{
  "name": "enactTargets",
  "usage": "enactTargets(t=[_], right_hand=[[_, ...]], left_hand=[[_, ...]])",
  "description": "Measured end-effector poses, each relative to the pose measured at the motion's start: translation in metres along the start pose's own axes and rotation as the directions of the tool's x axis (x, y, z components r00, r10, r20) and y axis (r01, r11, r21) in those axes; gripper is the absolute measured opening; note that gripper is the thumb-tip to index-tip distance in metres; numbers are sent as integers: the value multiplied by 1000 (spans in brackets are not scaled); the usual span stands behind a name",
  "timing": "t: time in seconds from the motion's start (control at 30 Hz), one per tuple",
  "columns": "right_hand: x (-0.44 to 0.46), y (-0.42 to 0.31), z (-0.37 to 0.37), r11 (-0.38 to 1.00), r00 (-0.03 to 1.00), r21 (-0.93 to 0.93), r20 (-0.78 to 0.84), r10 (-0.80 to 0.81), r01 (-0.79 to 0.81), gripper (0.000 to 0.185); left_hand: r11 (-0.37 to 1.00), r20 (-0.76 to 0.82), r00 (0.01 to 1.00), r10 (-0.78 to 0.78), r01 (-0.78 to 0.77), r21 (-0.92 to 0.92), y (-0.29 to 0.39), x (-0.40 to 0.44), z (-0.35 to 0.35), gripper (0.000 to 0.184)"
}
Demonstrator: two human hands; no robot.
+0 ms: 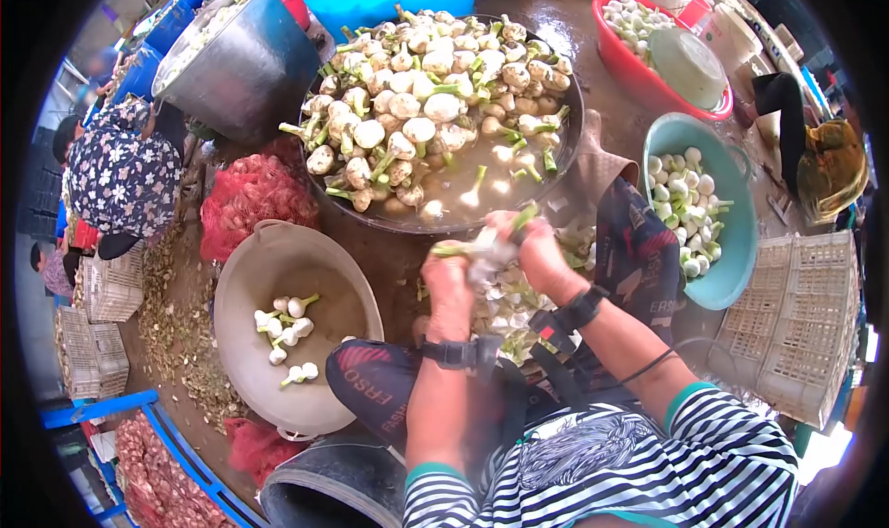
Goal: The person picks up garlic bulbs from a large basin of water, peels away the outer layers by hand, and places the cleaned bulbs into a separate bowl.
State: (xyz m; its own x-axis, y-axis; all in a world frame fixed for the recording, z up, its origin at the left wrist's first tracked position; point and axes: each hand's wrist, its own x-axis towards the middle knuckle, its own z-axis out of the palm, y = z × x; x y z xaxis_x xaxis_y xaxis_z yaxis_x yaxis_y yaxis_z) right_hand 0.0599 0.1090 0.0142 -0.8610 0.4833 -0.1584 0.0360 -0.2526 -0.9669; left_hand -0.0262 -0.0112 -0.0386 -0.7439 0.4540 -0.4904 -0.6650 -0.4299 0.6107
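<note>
My left hand (pixel 448 289) and my right hand (pixel 546 257) are closed close together in front of my knees. A green stem sticks out at each hand, and a pale garlic bulb (pixel 489 252) between them is blurred by motion. Whether it is one bulb or two I cannot tell. Just beyond my hands is a wide dark basin (pixel 370 220) of muddy water, heaped with soil-stained garlic bulbs (pixel 444 108). Beneath my hands lies a pile of pale peelings (pixel 509 320).
To the left, a grey basin (pixel 236 343) holds several clean bulbs. A teal basin (pixel 732 269) of white bulbs stands right, near plastic crates (pixel 787 324). Red net sacks (pixel 255 194), a metal pot (pixel 241 74) and a red tub (pixel 611 56) surround the area. A person (pixel 125 171) is at left.
</note>
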Motion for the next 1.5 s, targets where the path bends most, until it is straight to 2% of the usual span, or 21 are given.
enactTargets(t=[0.07, 0.1, 0.13, 0.23, 0.33, 0.4, 0.53, 0.67, 0.8, 0.97, 1.03, 1.07, 1.1, 1.2, 1.23, 1.27, 1.3, 1.33, 1.37, 1.43, 1.5], right_hand=[[6, -16, -10, 767, 970, 600, 71, 232, -228, 42], [9, -24, -15, 806, 989, 577, 26, 146, -133, 49], [11, -32, -25, 765, 989, 627, 94, 117, -150, 50], [9, -39, -39, 945, 992, 310, 107, 72, -102, 40], [-5, -38, -34, 999, 995, 5, 96, 41, -42, 38], [-7, -34, -26, 986, 992, -163, 123, -21, 41, 36], [-7, -25, -26, 979, 988, -193, 124, 88, -63, 32], [-13, -28, -21, 939, 990, -333, 79, 116, -84, 27], [-11, -42, -15, 853, 990, -522, 114, 85, -13, 26], [1, -44, -25, 979, 981, -201, 192, 16, 24, 28], [4, -53, -38, 993, 972, 99, 230, 44, -69, 25], [7, -50, -41, 972, 967, 224, 223, -123, 72, 28], [10, -47, -44, 915, 935, 347, 209, -287, 204, 32], [14, -51, -56, 745, 963, 666, 215, -161, -24, 41], [14, -52, -57, 611, 965, 777, 251, -76, -154, 41], [12, -51, -54, 439, 953, 856, 303, 4, -274, 42], [10, -41, -46, 557, 980, 814, 198, -1, -164, 44], [8, -32, -38, 669, 996, 741, 91, -7, -63, 46], [8, -31, -31, 526, 996, 846, 70, 61, -91, 46], [9, -44, -18, 273, 962, 945, 113, 249, -181, 43], [13, -27, -20, 349, 973, 911, 184, 137, -221, 43]], left_hand=[[954, -163, 983, -88, 36, -298, 16, 18, -16, 24], [992, -309, 951, -26, -15, -128, 22, 6, -9, 24], [996, -216, 976, 30, -10, 92, 19, 1, -8, 26], [775, 180, 974, 138, -220, 593, -1, -15, 0, 47], [837, 281, 959, 38, -184, 516, 18, -45, 35, 41], [737, 297, 955, -16, -189, 649, 24, -48, 43, 36], [764, 285, 936, -207, -28, 645, 27, -49, 38, 27], [637, 275, 945, -178, -103, 764, 23, -55, 40, 21], [365, 394, 919, 7, -370, 855, 10, -49, 32, 20], [314, 498, 808, 314, -584, 749, 2, -44, 35, 25], [448, 377, 893, 245, -450, 773, -2, -35, 27, 25], [511, 316, 927, 204, -376, 773, -7, -27, 19, 25], [300, 392, 907, 155, -422, 856, -11, -20, 7, 25], [-255, 441, 879, -181, -475, 842, -22, -27, -1, 28], [-208, 294, 912, -285, -359, 910, -17, -33, 4, 26], [2, 399, 883, -247, -411, 912, -22, -27, -1, 24], [211, 483, 855, -188, -445, 870, -19, -25, 2, 23], [402, 365, 899, -240, -251, 881, -15, -24, 4, 17], [565, 241, 927, -287, -39, 824, -1, -30, 19, 25], [809, 329, 941, -79, -132, 573, 11, -41, 34, 46], [834, 397, 906, 146, -328, 443, 15, -49, 46, 61]])
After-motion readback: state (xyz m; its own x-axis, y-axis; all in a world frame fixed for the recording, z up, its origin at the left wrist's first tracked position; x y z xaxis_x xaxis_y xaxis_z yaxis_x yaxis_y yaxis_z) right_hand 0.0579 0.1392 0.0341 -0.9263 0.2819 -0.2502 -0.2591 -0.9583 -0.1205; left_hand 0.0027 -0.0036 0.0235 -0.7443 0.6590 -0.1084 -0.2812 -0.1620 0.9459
